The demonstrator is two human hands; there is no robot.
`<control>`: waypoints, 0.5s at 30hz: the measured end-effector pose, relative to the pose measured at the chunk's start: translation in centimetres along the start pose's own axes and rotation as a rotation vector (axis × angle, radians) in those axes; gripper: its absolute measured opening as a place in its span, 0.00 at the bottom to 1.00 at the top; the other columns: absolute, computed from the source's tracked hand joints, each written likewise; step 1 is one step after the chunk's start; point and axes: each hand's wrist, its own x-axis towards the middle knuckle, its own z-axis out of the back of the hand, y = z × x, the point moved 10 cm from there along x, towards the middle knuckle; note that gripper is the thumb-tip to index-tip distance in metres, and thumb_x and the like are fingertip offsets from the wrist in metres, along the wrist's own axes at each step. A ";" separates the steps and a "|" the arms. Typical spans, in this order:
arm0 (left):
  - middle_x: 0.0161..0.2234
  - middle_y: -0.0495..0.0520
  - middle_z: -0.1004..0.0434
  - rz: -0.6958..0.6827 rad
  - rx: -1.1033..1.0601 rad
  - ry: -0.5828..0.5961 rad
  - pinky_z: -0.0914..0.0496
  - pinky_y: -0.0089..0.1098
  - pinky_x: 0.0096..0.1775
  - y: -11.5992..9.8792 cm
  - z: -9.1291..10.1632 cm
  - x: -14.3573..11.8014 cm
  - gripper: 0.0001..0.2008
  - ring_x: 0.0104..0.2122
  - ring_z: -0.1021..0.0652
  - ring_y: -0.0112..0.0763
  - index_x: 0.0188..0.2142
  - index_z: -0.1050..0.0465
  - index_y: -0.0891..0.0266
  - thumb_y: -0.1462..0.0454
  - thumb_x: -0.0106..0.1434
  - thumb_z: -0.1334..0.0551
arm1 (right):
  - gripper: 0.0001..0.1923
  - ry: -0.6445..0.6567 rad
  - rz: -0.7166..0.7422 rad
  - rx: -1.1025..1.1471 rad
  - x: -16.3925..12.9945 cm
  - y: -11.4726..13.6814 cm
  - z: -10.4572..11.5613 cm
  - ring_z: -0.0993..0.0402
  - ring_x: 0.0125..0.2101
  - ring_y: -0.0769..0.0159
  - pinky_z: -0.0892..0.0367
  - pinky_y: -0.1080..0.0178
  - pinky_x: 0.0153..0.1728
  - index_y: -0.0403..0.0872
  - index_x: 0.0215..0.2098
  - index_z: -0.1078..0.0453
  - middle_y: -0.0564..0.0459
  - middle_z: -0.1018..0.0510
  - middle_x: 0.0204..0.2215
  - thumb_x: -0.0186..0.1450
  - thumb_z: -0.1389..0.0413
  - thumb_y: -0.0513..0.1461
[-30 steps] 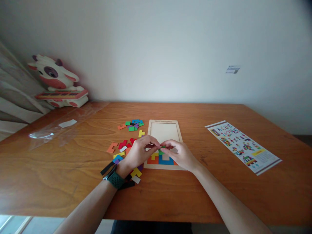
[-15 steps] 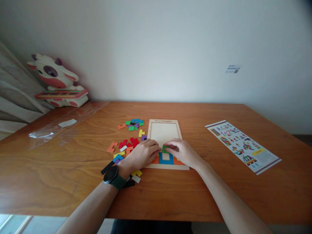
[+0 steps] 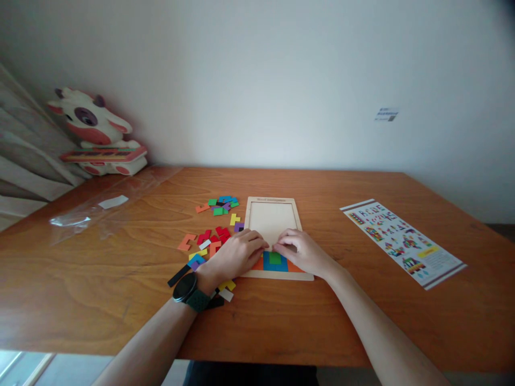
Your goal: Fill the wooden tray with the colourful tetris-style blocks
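Observation:
A pale wooden puzzle tray lies in the middle of the table. Its near end holds fitted coloured pieces: a green piece sits inside a blue U-shaped piece, with orange pieces on both sides. My left hand, with a dark watch on the wrist, rests on the tray's near left part. My right hand rests on the near right part. The fingertips of both hands meet just beyond the green piece and press down on the tray. Neither hand holds a piece.
Loose coloured pieces lie left of the tray, with a further cluster beyond. A printed pattern sheet lies at the right. A clear plastic bag and a cow toy are at the far left.
The green piece was held between both hands above the tray; it now lies flat inside the blue piece. Both hands have lowered onto the tray.

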 end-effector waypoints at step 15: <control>0.40 0.56 0.20 0.060 -0.160 -0.016 0.30 0.32 0.44 0.7 0.0 0.0 0.11 0.41 0.22 0.34 0.44 0.23 0.61 0.65 0.71 0.44 | 0.28 0.010 -0.044 0.079 -0.1 0.0 0.1 0.25 0.36 0.62 0.33 0.59 0.42 0.48 0.31 0.20 0.48 0.22 0.33 0.73 0.53 0.54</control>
